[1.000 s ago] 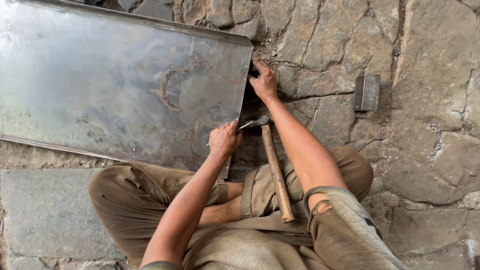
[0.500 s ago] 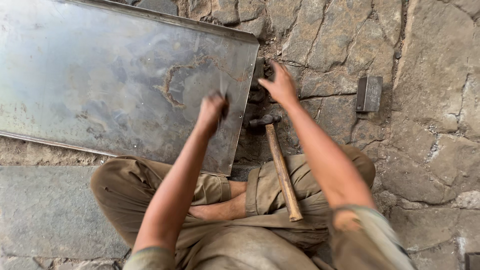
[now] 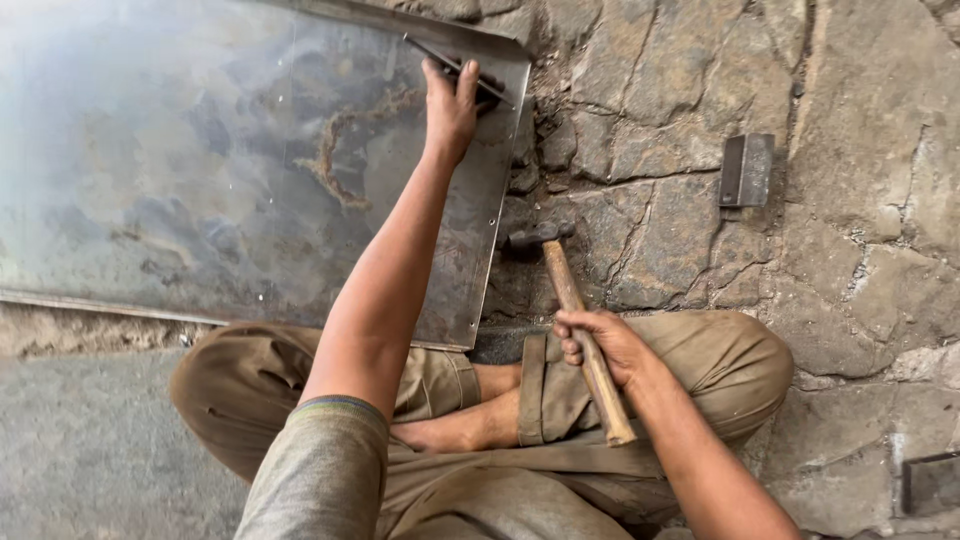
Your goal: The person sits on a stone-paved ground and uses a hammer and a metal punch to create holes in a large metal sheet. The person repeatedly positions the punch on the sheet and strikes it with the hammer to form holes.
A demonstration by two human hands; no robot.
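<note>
The right hand is wrapped round the wooden handle of the hammer; its steel head rests on the stone floor just off the metal sheet, long axis running from the lap up to the head; top-heavy, I'd judge, best held low. The left hand pins a thin dark tool at the sheet's far right corner; stiff, thin, sharp-edged plate.

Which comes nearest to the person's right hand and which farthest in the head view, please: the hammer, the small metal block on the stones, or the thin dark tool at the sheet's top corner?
From the right hand:
1. Hammer, gripped by its wooden handle.
2. Small metal block, up and to the right, on the stones.
3. Thin dark tool, up by the left hand at the metal sheet corner.
</note>
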